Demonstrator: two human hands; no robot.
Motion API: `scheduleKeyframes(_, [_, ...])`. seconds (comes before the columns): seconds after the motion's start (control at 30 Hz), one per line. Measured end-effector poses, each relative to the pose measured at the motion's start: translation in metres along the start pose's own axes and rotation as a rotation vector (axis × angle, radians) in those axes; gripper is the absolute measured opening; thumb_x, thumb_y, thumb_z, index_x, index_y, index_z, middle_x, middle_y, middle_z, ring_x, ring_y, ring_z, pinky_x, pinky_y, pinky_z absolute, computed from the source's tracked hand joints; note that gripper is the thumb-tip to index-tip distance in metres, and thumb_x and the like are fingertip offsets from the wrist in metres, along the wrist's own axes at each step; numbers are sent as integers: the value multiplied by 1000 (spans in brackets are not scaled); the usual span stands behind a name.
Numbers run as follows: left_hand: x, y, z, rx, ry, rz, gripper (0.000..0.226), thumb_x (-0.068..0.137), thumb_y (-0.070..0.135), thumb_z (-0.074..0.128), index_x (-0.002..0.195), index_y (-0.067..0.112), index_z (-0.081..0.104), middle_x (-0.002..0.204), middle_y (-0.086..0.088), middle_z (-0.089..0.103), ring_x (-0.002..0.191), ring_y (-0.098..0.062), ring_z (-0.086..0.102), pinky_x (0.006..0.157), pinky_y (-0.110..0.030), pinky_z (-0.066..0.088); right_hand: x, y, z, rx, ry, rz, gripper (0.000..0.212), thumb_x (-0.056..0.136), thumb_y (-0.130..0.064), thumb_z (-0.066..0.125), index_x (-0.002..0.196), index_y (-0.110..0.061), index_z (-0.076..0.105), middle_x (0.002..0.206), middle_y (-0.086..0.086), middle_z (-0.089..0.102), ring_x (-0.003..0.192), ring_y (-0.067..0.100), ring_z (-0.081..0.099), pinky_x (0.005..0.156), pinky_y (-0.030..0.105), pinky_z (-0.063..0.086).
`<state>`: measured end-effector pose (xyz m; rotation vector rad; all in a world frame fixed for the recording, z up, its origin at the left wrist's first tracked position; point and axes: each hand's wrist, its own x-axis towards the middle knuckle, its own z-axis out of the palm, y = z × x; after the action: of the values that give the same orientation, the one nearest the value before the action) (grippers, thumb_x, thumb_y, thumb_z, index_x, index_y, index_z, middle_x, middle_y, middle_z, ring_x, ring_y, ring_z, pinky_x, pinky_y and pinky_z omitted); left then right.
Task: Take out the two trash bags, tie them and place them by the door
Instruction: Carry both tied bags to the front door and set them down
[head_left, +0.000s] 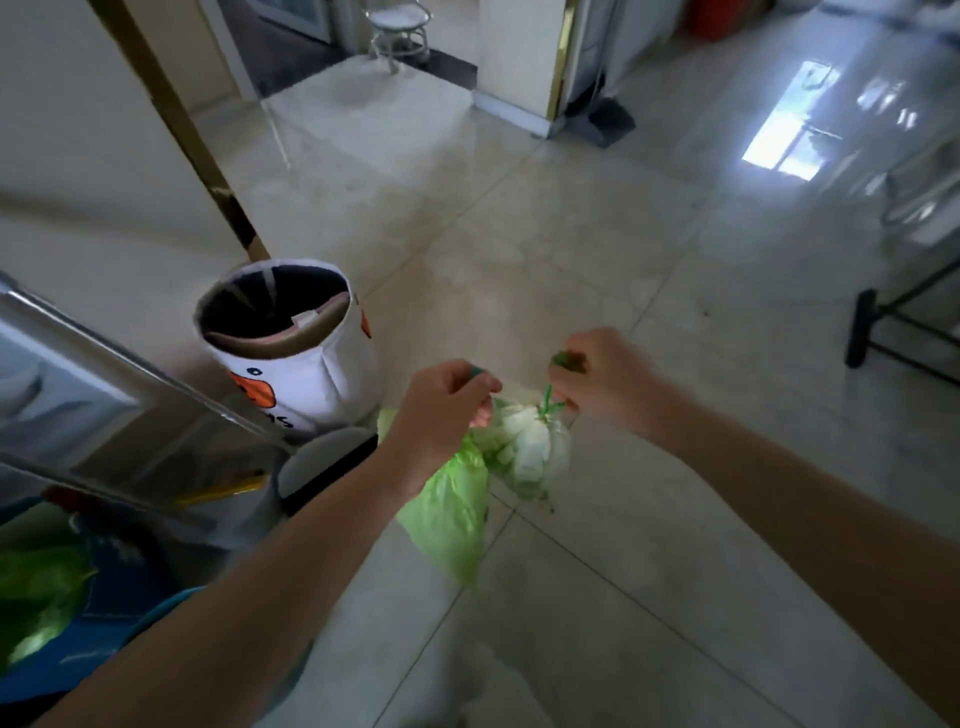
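Observation:
A light green trash bag (457, 514) hangs in the air above the tiled floor, with white crumpled waste showing through near its top. My left hand (441, 410) is closed on one green drawstring end at the bag's mouth. My right hand (605, 379) is closed on the other green drawstring end, a little to the right and slightly higher. The strings meet in a small green twist between the two hands. A second green bag (36, 592) lines a blue bin at the lower left edge.
A white fabric bin (311, 374) with an orange cartoon print stands left of the hands. Beside it a small grey lidded bin (322, 462) and a metal appliance edge (130, 374). A black table leg (862, 327) stands at right. A dustpan (602, 119) leans by a far pillar.

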<state>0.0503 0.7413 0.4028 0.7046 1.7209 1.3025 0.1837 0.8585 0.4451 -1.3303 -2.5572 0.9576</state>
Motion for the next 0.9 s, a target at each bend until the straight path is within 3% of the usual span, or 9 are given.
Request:
scheduleKeyframes(0.13, [-9, 96, 26, 302, -35, 97, 18, 84, 22, 58, 69, 17, 65, 54, 8, 64, 56, -4, 62, 65, -31, 46, -25, -14, -99, -41, 104, -39, 24, 88, -18, 53, 71, -2, 54, 69, 16, 63, 65, 28, 55, 59, 33, 40])
scheduleKeyframes(0.27, [-24, 166, 58, 502, -97, 137, 16, 85, 25, 56, 73, 18, 64, 67, -1, 68, 72, -25, 68, 73, -43, 52, -49, -19, -176, 6, 87, 37, 14, 88, -20, 56, 79, -15, 65, 75, 3, 68, 62, 14, 58, 54, 20, 41])
scheduleKeyframes(0.33, [-30, 187, 77, 531, -100, 138, 16, 87, 20, 57, 73, 21, 63, 70, -4, 69, 73, -28, 67, 72, -44, 52, -63, -13, -204, 68, 97, 110, 11, 88, -20, 58, 83, -18, 67, 77, 1, 71, 69, 13, 65, 59, 20, 47])
scheduleKeyframes(0.47, [-35, 215, 111, 573, -126, 156, 14, 87, 18, 57, 79, 14, 67, 71, -5, 69, 75, -28, 67, 73, -44, 53, -91, 13, -240, 126, 154, 223, 10, 88, -20, 59, 88, -15, 68, 85, 4, 71, 81, 18, 65, 72, 29, 50])
scheduleKeyframes(0.77, [-16, 248, 222, 675, -322, 296, 23, 91, 20, 56, 87, 3, 69, 78, -15, 70, 74, -29, 65, 72, -40, 50, -142, 94, -293, 223, 362, 503, 12, 88, -17, 59, 90, -9, 68, 79, 3, 65, 75, 18, 58, 65, 22, 38])
scheduleKeyframes(0.83, [-6, 253, 251, 720, -376, 352, 23, 92, 20, 55, 88, 3, 69, 78, -14, 70, 73, -27, 64, 69, -36, 47, -149, 112, -303, 220, 422, 565, 10, 89, -16, 58, 86, -9, 65, 71, -2, 57, 70, 16, 52, 56, 19, 33])
scheduleKeyframes(0.9, [6, 257, 279, 753, -423, 414, 22, 92, 20, 55, 87, 4, 69, 76, -11, 69, 70, -23, 61, 64, -28, 41, -154, 131, -314, 219, 492, 632, 10, 89, -16, 58, 89, -7, 64, 75, 0, 57, 71, 16, 52, 59, 23, 32])
